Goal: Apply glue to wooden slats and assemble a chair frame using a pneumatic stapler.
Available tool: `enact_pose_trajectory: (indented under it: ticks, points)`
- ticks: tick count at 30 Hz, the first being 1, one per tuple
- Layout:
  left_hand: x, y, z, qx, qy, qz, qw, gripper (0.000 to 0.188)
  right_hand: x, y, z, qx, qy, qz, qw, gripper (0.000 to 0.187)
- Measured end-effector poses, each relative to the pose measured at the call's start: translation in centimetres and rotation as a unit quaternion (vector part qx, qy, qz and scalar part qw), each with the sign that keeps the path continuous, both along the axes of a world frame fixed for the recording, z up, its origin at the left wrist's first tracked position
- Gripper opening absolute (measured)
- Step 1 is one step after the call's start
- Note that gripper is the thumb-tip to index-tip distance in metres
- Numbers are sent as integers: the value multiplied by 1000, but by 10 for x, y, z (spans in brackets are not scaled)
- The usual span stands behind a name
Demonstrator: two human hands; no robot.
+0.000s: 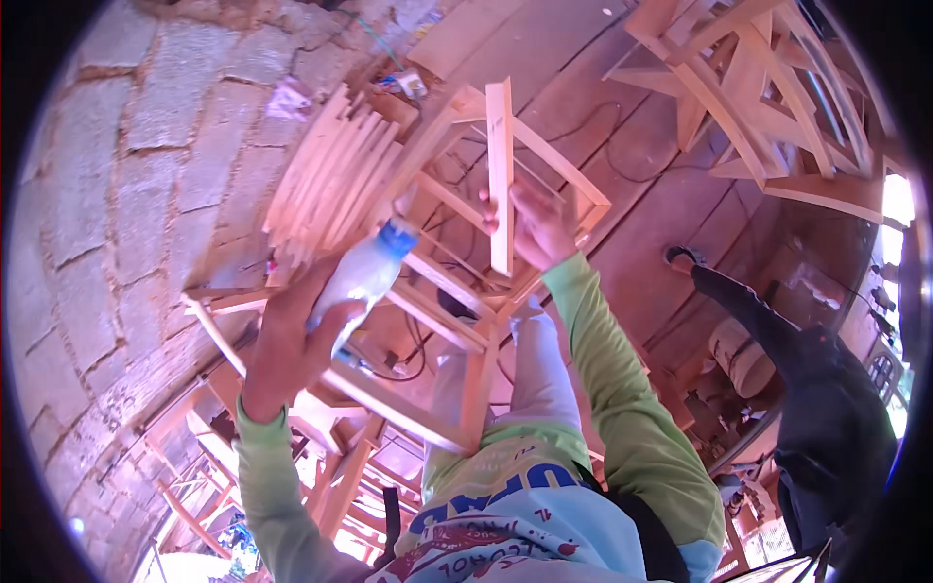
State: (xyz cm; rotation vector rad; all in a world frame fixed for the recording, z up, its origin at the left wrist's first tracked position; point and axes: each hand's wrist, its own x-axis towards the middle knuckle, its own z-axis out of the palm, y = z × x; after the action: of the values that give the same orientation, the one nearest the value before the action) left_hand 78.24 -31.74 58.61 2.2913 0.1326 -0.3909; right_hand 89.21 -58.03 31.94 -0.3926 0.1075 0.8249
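Observation:
My left hand (pixel 296 330) is wrapped round a whitish plastic bottle (pixel 362 282) with a blue cap, tilted so that the cap points up and to the right. In my right hand (pixel 539 223) is a short flat wooden slat (pixel 500 170), held nearly upright with the fingers closed on its lower half. Beneath both hands stands a bare wooden chair frame (pixel 408 403), in front of my legs. Its rails and joints show between my arms, and part of it is hidden behind the bottle and my hands.
Several thin wooden strips (pixel 330 175) lean by the stone-block wall (pixel 175 165) at the left. More wooden frames (pixel 768 97) are stacked at the far right. A person in dark clothes (pixel 826 408) is at the right, near a pale bucket (pixel 743 355). Cables (pixel 622 155) cross the floor.

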Motion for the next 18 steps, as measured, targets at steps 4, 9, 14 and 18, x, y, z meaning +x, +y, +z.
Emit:
enact_pose_trajectory:
  ticks: [4, 9, 14, 18]
  points:
    - [16, 13, 58, 44, -11, -36, 998, 39, -59, 32, 74, 55, -19, 1, 998, 43]
    - [10, 26, 107, 78, -19, -103, 992, 38, -99, 50, 131, -18, -63, 18, 998, 36]
    - [3, 36, 129, 100, -62, -158, 981, 35, -113, 63, 151, -147, -262, 33, 953, 35]
    - [0, 40, 133, 116, -44, -159, 979, 34, -122, 68, 149, -152, -266, 28, 952, 32]
